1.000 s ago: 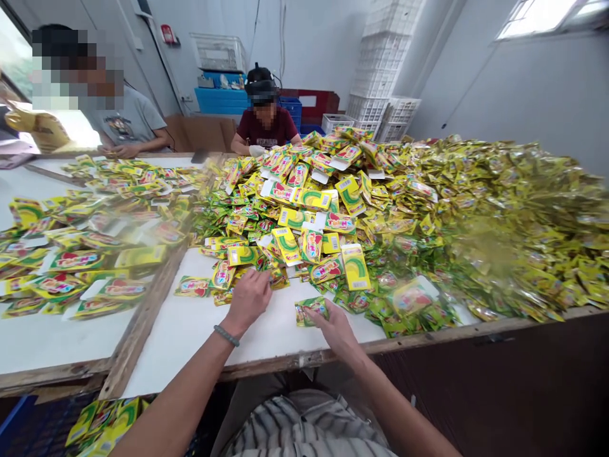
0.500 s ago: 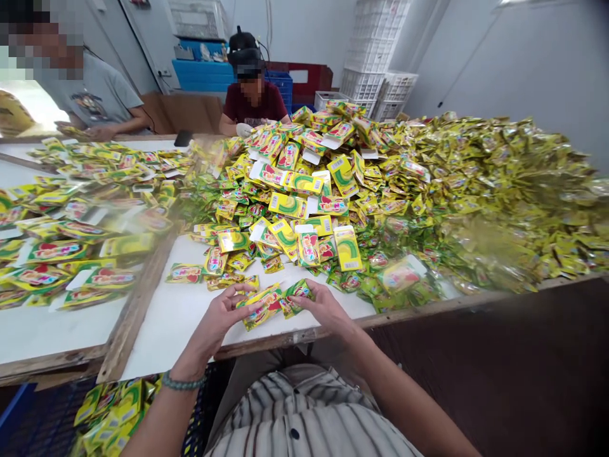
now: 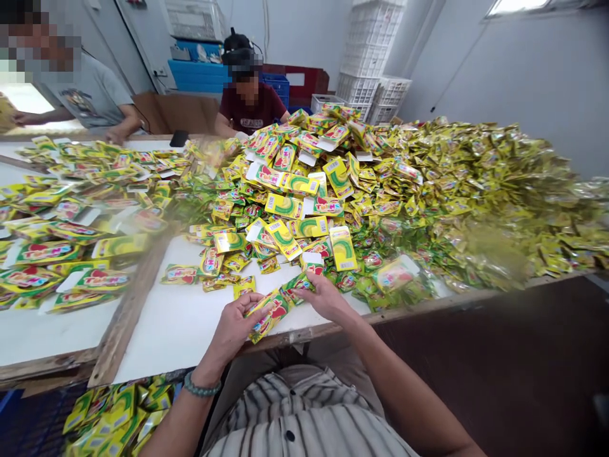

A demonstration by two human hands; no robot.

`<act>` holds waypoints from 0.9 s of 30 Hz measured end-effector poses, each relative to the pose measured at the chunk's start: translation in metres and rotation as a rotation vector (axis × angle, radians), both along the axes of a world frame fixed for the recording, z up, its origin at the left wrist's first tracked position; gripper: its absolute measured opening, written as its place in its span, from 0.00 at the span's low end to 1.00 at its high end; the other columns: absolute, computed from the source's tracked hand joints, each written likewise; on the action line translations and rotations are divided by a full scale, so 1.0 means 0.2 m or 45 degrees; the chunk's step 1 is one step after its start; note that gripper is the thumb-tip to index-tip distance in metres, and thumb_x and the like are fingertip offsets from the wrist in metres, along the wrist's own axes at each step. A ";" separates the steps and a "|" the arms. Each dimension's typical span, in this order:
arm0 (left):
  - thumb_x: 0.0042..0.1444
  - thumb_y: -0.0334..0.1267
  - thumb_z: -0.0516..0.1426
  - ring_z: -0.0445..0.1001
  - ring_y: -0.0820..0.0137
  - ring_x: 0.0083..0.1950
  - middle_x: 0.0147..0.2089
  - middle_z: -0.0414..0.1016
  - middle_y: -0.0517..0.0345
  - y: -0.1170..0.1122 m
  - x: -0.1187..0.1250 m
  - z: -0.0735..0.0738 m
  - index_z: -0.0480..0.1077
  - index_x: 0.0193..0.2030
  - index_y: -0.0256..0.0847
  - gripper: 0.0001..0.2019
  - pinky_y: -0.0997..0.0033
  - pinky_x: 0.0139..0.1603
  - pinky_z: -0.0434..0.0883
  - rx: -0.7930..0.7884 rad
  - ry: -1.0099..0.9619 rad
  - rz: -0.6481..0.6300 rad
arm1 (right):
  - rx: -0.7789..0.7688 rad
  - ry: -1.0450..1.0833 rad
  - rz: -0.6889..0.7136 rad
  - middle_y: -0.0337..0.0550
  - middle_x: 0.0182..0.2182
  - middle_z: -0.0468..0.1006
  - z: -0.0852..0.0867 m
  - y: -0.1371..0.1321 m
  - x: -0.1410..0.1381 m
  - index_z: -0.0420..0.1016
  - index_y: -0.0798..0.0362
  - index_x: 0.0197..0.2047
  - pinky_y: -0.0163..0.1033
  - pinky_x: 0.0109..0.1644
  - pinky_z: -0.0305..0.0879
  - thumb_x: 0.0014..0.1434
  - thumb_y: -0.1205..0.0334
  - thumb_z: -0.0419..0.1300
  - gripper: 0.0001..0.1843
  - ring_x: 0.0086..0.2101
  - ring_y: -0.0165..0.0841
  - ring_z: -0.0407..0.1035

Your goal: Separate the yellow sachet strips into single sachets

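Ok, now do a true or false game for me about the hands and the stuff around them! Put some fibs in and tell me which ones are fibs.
1. The left hand is holding a printed carton. True.
2. The right hand is holding nothing. False: the right hand is pinching a small green packet by the end of the carton.
3. The bracelet is on the right wrist. False: the beaded bracelet is on the left wrist.
4. White plastic crates are stacked near the back wall. True.
5. The person in the maroon shirt is bareheaded. False: the person in the maroon shirt has black headgear on.
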State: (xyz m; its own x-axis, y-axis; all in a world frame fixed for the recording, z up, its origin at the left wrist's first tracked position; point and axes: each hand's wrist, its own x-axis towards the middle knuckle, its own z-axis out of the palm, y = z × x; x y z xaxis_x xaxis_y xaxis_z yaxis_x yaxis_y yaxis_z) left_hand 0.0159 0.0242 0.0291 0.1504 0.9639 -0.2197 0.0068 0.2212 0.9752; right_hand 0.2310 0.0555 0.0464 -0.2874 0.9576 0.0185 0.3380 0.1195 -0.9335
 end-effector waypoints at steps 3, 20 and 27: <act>0.45 0.47 0.66 0.77 0.67 0.36 0.36 0.80 0.55 -0.02 0.01 0.01 0.73 0.38 0.36 0.18 0.70 0.38 0.74 -0.073 -0.077 -0.028 | 0.021 -0.128 0.109 0.41 0.35 0.79 0.03 0.01 0.03 0.75 0.55 0.36 0.37 0.41 0.65 0.55 0.59 0.61 0.08 0.37 0.35 0.70; 0.42 0.43 0.68 0.78 0.67 0.34 0.36 0.81 0.54 -0.07 0.07 -0.02 0.71 0.40 0.37 0.20 0.70 0.37 0.74 -0.246 -0.367 0.173 | 0.020 -0.198 0.279 0.40 0.32 0.77 0.13 0.07 0.09 0.75 0.56 0.35 0.32 0.36 0.61 0.57 0.61 0.61 0.07 0.33 0.30 0.67; 0.43 0.42 0.68 0.79 0.65 0.38 0.40 0.81 0.52 -0.08 0.07 -0.02 0.70 0.41 0.36 0.20 0.68 0.40 0.75 -0.153 -0.299 0.102 | 0.094 -0.342 0.160 0.38 0.30 0.75 0.16 0.07 0.04 0.73 0.55 0.30 0.33 0.37 0.59 0.51 0.62 0.65 0.06 0.33 0.31 0.67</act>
State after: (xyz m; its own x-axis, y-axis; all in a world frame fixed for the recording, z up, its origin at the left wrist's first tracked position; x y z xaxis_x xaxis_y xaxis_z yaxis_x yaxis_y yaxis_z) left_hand 0.0306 0.0089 0.0260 0.1350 0.9440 -0.3011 -0.2382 0.3259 0.9149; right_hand 0.2385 0.0692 0.0775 -0.4074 0.9133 -0.0058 0.5497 0.2401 -0.8001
